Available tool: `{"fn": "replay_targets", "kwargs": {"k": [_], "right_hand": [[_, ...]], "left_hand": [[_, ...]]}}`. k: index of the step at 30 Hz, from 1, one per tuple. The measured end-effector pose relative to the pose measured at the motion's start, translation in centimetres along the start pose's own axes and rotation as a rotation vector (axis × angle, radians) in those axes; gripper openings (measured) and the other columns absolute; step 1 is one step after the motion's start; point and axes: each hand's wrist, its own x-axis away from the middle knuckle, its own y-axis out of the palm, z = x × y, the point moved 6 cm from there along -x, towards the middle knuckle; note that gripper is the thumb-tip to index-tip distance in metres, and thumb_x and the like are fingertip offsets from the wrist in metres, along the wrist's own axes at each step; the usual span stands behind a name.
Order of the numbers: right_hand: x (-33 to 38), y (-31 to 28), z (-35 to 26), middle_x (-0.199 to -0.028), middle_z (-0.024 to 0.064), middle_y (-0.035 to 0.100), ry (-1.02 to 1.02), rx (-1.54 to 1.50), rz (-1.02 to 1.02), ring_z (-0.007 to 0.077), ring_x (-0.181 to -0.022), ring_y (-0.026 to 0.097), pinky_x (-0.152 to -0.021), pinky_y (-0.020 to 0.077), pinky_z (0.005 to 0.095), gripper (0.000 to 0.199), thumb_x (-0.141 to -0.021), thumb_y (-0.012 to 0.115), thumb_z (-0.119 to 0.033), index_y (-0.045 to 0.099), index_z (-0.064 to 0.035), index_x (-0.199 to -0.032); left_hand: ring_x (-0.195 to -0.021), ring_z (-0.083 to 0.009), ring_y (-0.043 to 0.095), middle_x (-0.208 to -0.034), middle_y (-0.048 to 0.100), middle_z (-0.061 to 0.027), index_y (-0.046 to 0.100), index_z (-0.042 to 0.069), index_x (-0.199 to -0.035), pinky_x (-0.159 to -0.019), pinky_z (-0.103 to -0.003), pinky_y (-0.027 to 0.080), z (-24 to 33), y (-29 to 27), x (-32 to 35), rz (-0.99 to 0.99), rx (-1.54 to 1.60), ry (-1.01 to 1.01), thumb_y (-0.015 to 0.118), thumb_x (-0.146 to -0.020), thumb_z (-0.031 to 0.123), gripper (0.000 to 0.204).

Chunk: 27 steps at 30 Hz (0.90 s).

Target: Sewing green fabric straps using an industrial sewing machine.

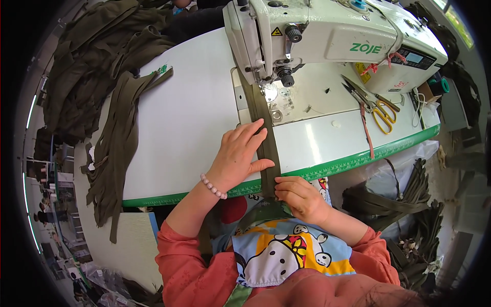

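A long dark olive fabric strip (271, 148) runs from beneath the needle area of the white sewing machine (327, 38) toward me, over the table's front edge. My left hand (236, 153), a beaded bracelet at its wrist, lies on the strip just in front of the machine, fingers stretched out and thumb spread. At the table edge my right hand (302, 198) pinches the right side of the same strip between thumb and fingers. The strip's lower end drops toward my lap and is partly hidden.
Scissors with yellow handles (383, 115) and a pair of snips lie on the table at right. Olive strips (120, 138) hang over its left side, beside a large olive fabric heap (97, 61). More bundled strips (394, 199) lie at lower right. A green measuring edge (327, 171) borders the table.
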Motion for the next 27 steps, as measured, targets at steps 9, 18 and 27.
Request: {"fn": "replay_targets", "kwargs": {"k": [9,18,27], "right_hand": [[-1.0,-0.2,0.8,-0.099,0.0154,0.062,0.034,-0.006,0.059,0.034,-0.103,0.063,-0.083,0.0524,0.0388,0.028,-0.065,0.062,0.012,0.063,0.0033,-0.091],[-2.5,-0.3,1.7,-0.094,0.0144,0.061,0.044,0.026,0.107,0.0343,-0.099,0.063,-0.082,0.0527,0.0394,0.024,-0.062,0.064,0.013,0.06,0.0025,-0.084],[-3.1,-0.5,1.5,-0.095,0.015,0.059,0.05,0.066,0.03,0.0335,-0.1,0.061,-0.083,0.0513,0.0388,0.028,-0.06,0.063,0.012,0.059,0.0022,-0.086]], "left_hand": [[-0.125,-0.029,0.046,-0.142,0.045,-0.0098,0.052,0.004,-0.126,-0.103,-0.044,0.035,-0.8,0.1,-0.9,0.019,-0.016,-0.009,0.072,-0.078,0.041,0.065],[-0.126,-0.0281,0.046,-0.142,0.046,-0.0086,0.052,0.003,-0.126,-0.103,-0.043,0.035,-2.2,0.2,-2.3,0.044,-0.025,-0.025,0.075,-0.077,0.034,0.062],[-0.127,-0.0268,0.045,-0.141,0.046,-0.0084,0.051,0.004,-0.127,-0.103,-0.042,0.035,-2.4,0.3,-2.5,0.052,-0.03,-0.023,0.075,-0.077,0.033,0.063]]}}
